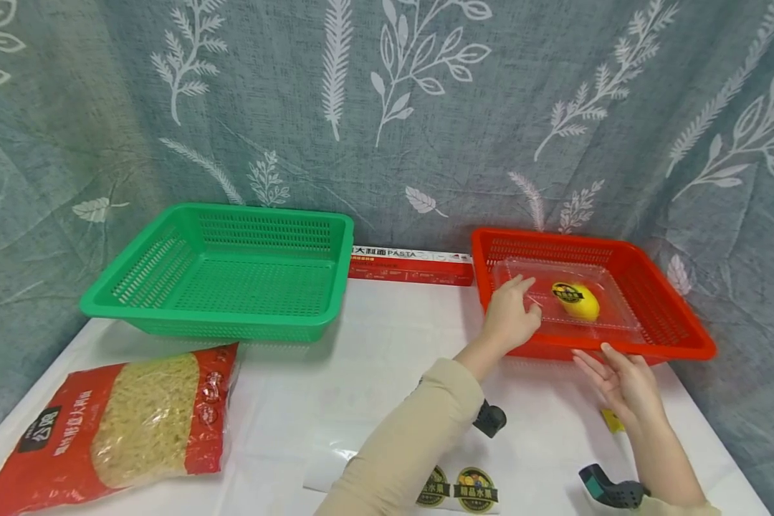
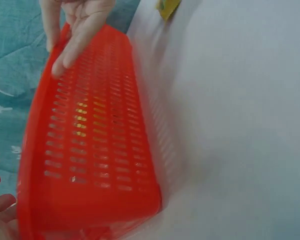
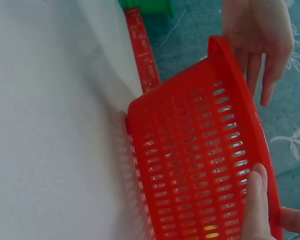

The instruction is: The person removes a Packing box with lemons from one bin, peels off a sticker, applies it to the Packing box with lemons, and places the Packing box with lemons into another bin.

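The red basket [image 1: 674, 315] stands at the right, and a clear plastic box [image 1: 609, 279] lies inside it. A yellow fruit [image 1: 583, 308] shows through the box, with a round black-and-gold sticker [image 1: 566, 292] over it. My left hand [image 1: 511, 315] reaches over the basket's front left, fingers stretched above the box's left end. In the right wrist view, the left hand [image 3: 262, 35] hangs beyond the rim with its fingers extended. My right hand [image 1: 628, 387] pinches the basket's front rim, thumb over the top and fingers [image 3: 256, 200] against the slotted outer wall.
A green basket [image 1: 345, 287] stands at the left, behind a red bag of spiral pasta [image 1: 145, 423]. Between the baskets lies a red pasta box [image 1: 413, 266] at the curtain. Sticker sheets [image 1: 475, 490] lie at the front, and a small yellow piece [image 1: 613, 421] near my right wrist.
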The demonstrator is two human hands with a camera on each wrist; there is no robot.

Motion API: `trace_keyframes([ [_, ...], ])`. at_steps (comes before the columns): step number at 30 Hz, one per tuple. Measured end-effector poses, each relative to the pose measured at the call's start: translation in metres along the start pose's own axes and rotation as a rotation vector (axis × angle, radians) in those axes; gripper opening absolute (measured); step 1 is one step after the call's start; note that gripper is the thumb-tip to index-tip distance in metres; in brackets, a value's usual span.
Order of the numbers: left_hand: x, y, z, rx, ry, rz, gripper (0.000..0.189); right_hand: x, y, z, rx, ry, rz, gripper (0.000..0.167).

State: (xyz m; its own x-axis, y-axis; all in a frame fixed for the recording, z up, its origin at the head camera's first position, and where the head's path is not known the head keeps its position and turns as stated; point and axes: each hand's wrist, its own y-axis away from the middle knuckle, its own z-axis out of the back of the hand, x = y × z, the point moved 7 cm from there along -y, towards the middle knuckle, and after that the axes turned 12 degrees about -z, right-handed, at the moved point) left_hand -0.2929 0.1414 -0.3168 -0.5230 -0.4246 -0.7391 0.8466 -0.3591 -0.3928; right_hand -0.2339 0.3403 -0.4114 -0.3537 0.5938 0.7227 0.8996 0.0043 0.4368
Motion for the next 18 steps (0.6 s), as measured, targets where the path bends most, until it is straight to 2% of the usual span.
trace_keyframes([
  [3, 0.003, 0.004, 0.011, 0.02, 0.022, -0.008, 0.044, 0.0, 0.014, -0.019, 0.024, -0.07, -0.037, 0.079],
  [6, 0.007, 0.009, 0.023, 0.055, 0.038, -0.005, 0.046, 0.001, 0.024, -0.029, 0.024, -0.082, -0.062, 0.081],
  [9, 0.011, 0.015, 0.038, 0.09, 0.039, -0.022, 0.047, 0.001, 0.027, -0.032, 0.017, -0.039, -0.091, 0.083],
  [11, 0.013, 0.018, 0.048, 0.106, 0.023, -0.057, 0.047, 0.0, 0.027, -0.031, 0.001, 0.015, -0.12, 0.078],
  [13, 0.013, 0.024, 0.059, 0.126, -0.002, -0.092, 0.048, -0.001, 0.028, -0.029, -0.019, 0.145, -0.135, 0.062],
  [15, 0.014, 0.031, 0.069, 0.156, -0.041, -0.115, 0.051, -0.003, 0.029, -0.027, -0.053, 0.328, -0.136, 0.046],
  [16, 0.013, 0.035, 0.074, 0.175, -0.077, -0.133, 0.053, -0.003, 0.03, -0.027, -0.067, 0.444, -0.119, 0.042],
  [18, 0.012, 0.043, 0.083, 0.218, -0.153, -0.168, 0.055, -0.004, 0.032, -0.027, -0.107, 0.685, -0.073, 0.046],
])
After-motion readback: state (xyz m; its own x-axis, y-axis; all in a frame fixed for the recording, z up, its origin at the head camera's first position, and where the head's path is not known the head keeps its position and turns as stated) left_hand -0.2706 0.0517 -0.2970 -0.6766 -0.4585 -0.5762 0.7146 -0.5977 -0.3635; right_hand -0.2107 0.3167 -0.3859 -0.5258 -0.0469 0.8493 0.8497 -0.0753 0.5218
